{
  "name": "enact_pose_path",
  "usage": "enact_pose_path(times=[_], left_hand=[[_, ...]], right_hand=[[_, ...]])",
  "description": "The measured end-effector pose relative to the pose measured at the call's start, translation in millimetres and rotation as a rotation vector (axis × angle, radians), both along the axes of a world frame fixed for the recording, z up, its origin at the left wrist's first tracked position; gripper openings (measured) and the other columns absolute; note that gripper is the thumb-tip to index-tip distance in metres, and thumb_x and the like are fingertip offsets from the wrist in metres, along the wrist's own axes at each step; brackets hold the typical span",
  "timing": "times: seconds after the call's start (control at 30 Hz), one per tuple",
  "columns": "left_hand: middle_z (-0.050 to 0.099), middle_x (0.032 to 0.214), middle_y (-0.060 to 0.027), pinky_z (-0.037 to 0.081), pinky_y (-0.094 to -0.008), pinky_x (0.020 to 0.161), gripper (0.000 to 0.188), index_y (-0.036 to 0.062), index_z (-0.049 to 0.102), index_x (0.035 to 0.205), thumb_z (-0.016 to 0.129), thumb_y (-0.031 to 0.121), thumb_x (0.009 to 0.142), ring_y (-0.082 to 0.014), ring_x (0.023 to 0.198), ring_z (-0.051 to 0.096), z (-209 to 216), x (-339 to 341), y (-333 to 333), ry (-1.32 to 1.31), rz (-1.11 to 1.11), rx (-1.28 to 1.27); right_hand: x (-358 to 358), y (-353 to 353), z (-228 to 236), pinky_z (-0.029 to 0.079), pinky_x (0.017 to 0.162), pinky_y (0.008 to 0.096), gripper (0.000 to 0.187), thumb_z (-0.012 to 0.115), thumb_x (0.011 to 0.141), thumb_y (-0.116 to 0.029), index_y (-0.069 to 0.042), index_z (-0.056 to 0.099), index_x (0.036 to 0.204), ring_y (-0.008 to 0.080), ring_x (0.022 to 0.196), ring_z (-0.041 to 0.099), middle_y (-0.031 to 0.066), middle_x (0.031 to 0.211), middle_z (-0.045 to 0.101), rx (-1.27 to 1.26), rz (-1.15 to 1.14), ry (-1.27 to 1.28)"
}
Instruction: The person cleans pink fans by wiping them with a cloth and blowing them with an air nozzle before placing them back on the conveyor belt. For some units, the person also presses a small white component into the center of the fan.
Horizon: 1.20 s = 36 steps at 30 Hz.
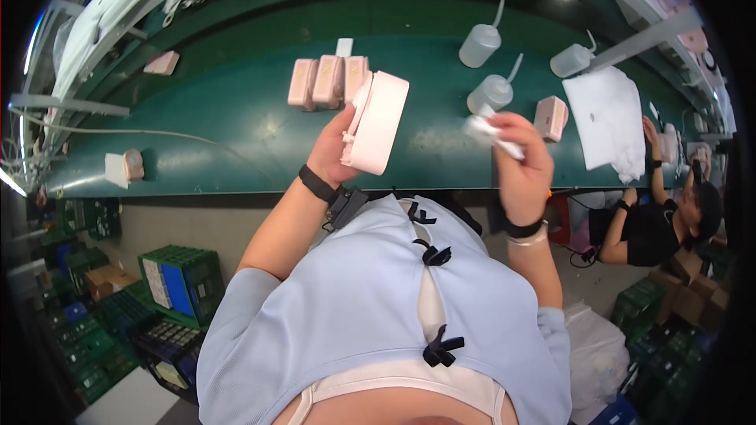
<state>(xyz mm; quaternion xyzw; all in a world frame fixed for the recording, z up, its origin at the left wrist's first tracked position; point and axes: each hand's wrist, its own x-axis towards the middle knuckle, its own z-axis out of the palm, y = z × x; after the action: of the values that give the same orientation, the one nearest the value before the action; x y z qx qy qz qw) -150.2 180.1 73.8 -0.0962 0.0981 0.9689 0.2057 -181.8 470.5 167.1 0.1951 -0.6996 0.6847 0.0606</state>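
My left hand (pixel 334 147) grips a pale pink plastic device (pixel 381 123) with rounded corners, tilted upright above the bench. A crumpled white cloth (pixel 496 135) is pinched in my right hand (pixel 525 165), apart from the device. Beyond my left hand, three pink boxy devices (pixel 327 79) stand in a row, with a small white piece (pixel 345 47) behind them. Just past my right hand is a translucent squeeze bottle (pixel 490 94) with a bent spout. Another pink device (pixel 550 119) stands to the right of that hand.
The green bench (pixel 260 134) also bears a second squeeze bottle (pixel 479 45), a third bottle (pixel 572 60) and a white cloth stack (pixel 605 122). A cable (pixel 181 133) crosses its left part. A co-worker (pixel 661 220) sits at right. Green crates (pixel 181 283) stand at lower left.
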Motion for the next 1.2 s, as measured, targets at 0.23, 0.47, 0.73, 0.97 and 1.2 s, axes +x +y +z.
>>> enact_pose_path(times=[0.23,0.47,0.73,0.97,1.2], left_hand=[[0.061,0.126,-0.0145,0.057,-0.0421,0.086,0.054,0.0073,0.050,0.137,0.050,0.046,0.099,-0.0286,0.107,0.064,52.2,-16.6,35.4,-0.046,0.012,-0.127],[0.063,0.126,-0.0130,0.054,-0.0414,0.093,0.050,0.0085,0.052,0.135,0.050,0.042,0.099,-0.0281,0.109,0.065,24.6,-28.6,21.6,0.226,-0.189,0.272],[0.065,0.122,-0.0123,0.056,-0.0396,0.090,0.051,0.0079,0.053,0.134,0.059,0.041,0.095,-0.0246,0.106,0.066,44.4,-23.2,21.8,0.128,0.013,-0.010],[0.065,0.123,-0.0120,0.056,-0.0410,0.091,0.054,0.0061,0.051,0.135,0.060,0.041,0.095,-0.0250,0.108,0.066,41.0,-36.2,22.6,0.217,-0.203,0.241],[0.059,0.121,-0.0142,0.059,-0.0424,0.074,0.058,0.0067,0.048,0.138,0.055,0.046,0.096,-0.0275,0.101,0.063,45.9,-22.6,15.3,0.082,0.094,-0.077]], right_hand=[[6.0,-61.6,9.9,0.049,0.101,0.0445,0.031,0.064,0.076,0.006,-0.002,0.069,0.106,0.0303,0.110,0.066,0.0152,0.117,0.068,0.304,0.260,0.682],[18.1,-54.2,6.9,0.052,0.098,0.0450,0.027,0.068,0.076,0.001,-0.002,0.070,0.104,0.0297,0.108,0.067,0.0147,0.114,0.069,0.380,0.533,0.796],[-9.5,-36.7,22.2,0.052,0.098,0.0459,0.024,0.058,0.085,0.003,-0.003,0.069,0.106,0.0322,0.105,0.068,0.0142,0.115,0.069,0.235,0.095,0.751],[12.4,-76.5,-4.6,0.052,0.097,0.0433,0.023,0.058,0.083,0.003,-0.004,0.068,0.103,0.0313,0.105,0.067,0.0126,0.116,0.068,0.286,0.523,0.869],[0.6,-33.0,-2.0,0.052,0.095,0.0439,0.020,0.059,0.079,0.008,-0.002,0.066,0.096,0.0338,0.107,0.066,0.0155,0.111,0.068,0.323,0.427,0.678]])
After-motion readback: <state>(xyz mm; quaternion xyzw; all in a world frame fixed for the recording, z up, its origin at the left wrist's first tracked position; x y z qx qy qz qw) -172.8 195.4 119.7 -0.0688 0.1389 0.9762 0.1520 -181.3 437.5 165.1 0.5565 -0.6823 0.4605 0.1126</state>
